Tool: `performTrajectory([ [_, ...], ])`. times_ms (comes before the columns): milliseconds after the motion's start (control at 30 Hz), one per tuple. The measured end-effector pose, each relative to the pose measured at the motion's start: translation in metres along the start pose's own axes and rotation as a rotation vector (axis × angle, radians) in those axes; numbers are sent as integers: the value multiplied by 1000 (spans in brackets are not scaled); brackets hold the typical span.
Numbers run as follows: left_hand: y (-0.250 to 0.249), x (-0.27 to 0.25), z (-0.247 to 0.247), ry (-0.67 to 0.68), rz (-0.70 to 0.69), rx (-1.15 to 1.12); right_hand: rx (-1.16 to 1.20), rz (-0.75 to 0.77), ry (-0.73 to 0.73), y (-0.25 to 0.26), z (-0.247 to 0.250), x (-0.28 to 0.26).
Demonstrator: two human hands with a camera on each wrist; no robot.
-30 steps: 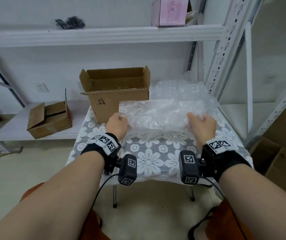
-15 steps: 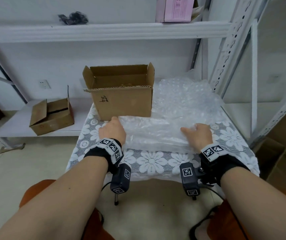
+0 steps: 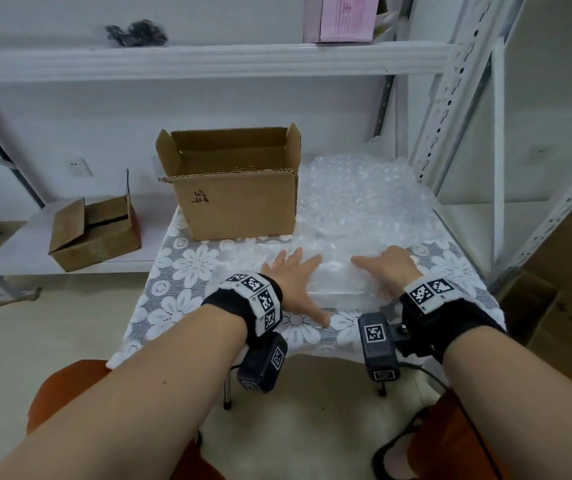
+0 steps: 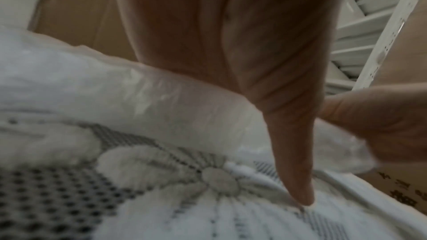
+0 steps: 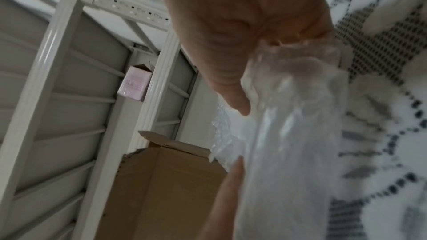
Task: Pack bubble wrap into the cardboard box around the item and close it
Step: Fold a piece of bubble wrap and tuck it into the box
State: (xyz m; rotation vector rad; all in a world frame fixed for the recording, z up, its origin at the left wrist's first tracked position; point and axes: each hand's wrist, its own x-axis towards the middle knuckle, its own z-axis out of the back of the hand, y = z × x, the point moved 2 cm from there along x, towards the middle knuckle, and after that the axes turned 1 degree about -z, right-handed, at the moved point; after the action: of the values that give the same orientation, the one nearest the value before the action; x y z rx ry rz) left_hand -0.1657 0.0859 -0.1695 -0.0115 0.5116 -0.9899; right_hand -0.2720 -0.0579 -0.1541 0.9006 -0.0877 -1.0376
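Nearest to me, the person's two forearms reach out over the front edge of the tabletop [image 3: 187, 306], which wears a lace cloth patterned with white flowers. The left hand [image 3: 295, 282] lies flat with straight, spread fingers pressing down on a folded piece of bubble wrap [image 3: 333, 271], its thumb pointing onto the cloth. The right hand [image 3: 386, 268] takes the same piece at its right end; from the wrist view its thumb lies on top and the film runs in under the palm, so it looks to be pinching that end, though the fingers beneath are hidden.

The wrap lies on the tabletop between the hands, just in front of the cardboard box [image 3: 239, 202]. I'd judge it very light, soft and springy: it will try to unfold once the pressure goes, and the film looks slick, so a pinch through all the folded layers at both ends should hold better than a flat palm.

Behind it the box stands upright with its flaps open; something shows faintly inside, too little to name. To its right sits a loose heap of more bubble wrap [image 3: 364, 195]. Farther off, a smaller cardboard box [image 3: 94, 233] sits on a low shelf at left, and a pink box [image 3: 343, 15] on the upper shelf.
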Motion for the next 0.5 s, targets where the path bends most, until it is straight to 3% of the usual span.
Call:
performTrajectory([
  [333,-7,-6,8,-50,-23,-33,332,-41,163,13,-4,-9],
  [500,-9,-8,18,-180,-90,-76,572,-56,312,18,-1,-13],
])
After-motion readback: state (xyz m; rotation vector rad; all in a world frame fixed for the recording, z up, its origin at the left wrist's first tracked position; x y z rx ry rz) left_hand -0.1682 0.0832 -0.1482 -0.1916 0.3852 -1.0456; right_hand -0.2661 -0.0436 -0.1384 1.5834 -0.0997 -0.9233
